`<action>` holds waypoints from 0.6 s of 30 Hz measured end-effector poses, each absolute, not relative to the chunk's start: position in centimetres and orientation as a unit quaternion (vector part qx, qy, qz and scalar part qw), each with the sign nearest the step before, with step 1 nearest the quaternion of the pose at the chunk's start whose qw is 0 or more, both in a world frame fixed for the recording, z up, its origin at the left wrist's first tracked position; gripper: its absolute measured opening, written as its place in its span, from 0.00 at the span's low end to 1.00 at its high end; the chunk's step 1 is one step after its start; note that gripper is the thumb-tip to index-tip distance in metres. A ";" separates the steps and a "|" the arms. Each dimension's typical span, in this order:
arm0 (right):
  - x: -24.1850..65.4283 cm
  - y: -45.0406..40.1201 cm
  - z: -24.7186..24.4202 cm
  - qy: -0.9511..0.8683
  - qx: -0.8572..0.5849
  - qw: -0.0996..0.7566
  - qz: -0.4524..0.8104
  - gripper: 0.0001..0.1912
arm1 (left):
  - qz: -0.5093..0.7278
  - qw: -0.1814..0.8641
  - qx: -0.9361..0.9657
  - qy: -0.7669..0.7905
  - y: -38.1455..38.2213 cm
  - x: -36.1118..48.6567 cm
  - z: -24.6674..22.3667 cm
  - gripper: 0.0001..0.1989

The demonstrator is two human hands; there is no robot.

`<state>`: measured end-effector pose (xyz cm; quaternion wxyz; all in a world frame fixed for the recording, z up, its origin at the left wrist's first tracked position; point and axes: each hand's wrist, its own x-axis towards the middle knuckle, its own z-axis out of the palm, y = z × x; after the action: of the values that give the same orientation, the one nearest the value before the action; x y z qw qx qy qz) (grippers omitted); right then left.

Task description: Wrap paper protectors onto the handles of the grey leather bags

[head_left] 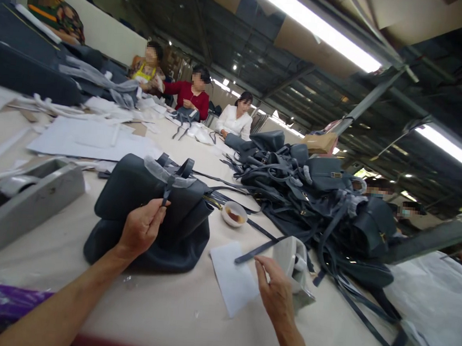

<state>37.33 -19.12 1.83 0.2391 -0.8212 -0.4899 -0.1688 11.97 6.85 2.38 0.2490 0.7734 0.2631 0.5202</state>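
Left fingers (157, 221) pinch a strap (167, 192), likely steadying the bag (185, 238) beneath; whether right fingers (269, 265) grasp anything is unclear.

A bag workshop: dark blue-grey, leather-like bags (326, 172) are heaped on the right of a long cream-topped counter (157, 315); a red-topped worker (203, 101) and a white-bloused worker (230, 121) are beyond it, bright white tube lights (316, 27) above it.

Near-middle table (157, 315) open — bag pile (312, 200) blocks right, tape dispenser (55, 195) left.
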 end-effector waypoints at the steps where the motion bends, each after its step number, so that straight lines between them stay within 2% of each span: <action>1: 37.8 -17.3 1.7 -0.494 -0.822 0.225 -0.175 0.21 | 0.523 0.248 0.772 0.261 6.9 12.0 2.3 0.14; 7: 42.4 -6.6 1.1 -0.483 -0.844 0.162 -0.168 0.25 | 0.538 0.237 0.769 0.250 7.1 12.0 1.8 0.12; 11: 43.6 -3.1 0.0 -0.489 -0.852 0.132 -0.132 0.12 | 0.538 0.233 0.772 0.244 7.3 12.0 1.7 0.12; 14: 43.5 -2.7 0.2 -0.494 -0.846 0.148 -0.134 0.09 | 0.540 0.224 0.775 0.242 7.4 12.0 1.6 0.12; 18: 42.6 -5.3 1.6 -0.452 -0.850 0.220 -0.157 0.17 | 0.541 0.230 0.774 0.236 7.3 12.0 1.6 0.12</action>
<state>42.63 -5.28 1.61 0.2199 -0.8503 -0.4516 -0.1569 12.02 7.27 1.60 0.2298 0.7735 0.2359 0.5415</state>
